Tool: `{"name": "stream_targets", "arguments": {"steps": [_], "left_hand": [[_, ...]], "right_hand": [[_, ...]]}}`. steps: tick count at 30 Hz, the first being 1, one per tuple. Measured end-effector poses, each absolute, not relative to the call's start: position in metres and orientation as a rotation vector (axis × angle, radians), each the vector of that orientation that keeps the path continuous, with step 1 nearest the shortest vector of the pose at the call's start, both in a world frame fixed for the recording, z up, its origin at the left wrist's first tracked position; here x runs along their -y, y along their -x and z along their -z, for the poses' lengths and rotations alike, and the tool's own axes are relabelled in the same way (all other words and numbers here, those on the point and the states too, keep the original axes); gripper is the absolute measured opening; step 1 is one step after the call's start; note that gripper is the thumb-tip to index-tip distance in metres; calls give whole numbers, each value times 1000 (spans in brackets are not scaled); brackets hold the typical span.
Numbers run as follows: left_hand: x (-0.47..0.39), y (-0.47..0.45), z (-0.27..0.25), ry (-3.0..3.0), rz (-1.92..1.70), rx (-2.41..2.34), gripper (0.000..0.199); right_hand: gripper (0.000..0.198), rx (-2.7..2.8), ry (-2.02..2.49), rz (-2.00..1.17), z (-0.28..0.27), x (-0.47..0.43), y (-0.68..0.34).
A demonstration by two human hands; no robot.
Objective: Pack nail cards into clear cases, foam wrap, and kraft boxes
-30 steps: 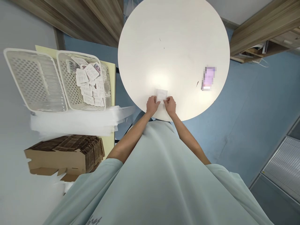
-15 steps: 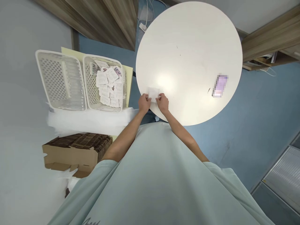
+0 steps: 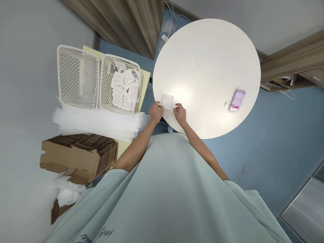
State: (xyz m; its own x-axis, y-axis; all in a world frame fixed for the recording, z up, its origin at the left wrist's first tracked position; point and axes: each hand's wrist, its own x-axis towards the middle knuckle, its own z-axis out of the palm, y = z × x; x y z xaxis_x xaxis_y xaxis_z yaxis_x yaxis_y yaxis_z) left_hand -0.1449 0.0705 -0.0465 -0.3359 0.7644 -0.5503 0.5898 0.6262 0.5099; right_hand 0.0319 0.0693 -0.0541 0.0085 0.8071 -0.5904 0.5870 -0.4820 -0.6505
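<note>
A small white square packet (image 3: 167,101) lies near the front left edge of the round white table (image 3: 207,50). It looks thin and slightly see-through; its contents cannot be made out. My left hand (image 3: 156,111) pinches at its lower left edge, thumb and fingers close together. Just right of the packet is my right hand (image 3: 180,113), apart from it, with its fingers bent, spaced apart and holding nothing.
To the left stand two white perforated baskets, one bare inside (image 3: 78,104), the other (image 3: 102,91) with many printed white cards (image 3: 124,87). White sheets (image 3: 98,123) are stacked before them, then folded cardboard boxes (image 3: 73,158). A blurred purple object (image 3: 237,100) lies at the table's right.
My right hand has let go of the packet and moved a little to the right. My left hand stays at the packet's left edge. The camera view has shifted.
</note>
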Motion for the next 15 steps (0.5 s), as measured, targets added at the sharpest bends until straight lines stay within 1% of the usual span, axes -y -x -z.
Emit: {"name": "stream_targets", "arguments": {"steps": [3, 8, 15], "left_hand": [[-45, 146, 26, -1017, -343, -2060, 40], [7, 147, -15, -903, -385, -2162, 41], [68, 157, -63, -782, -568, -2230, 41]], "right_hand": [[37, 1412, 2027, -1477, 38, -49, -59], [32, 1332, 1999, -1528, 20, -22, -93], [23, 1408, 1861, -1610, 9, -33, -86]]}}
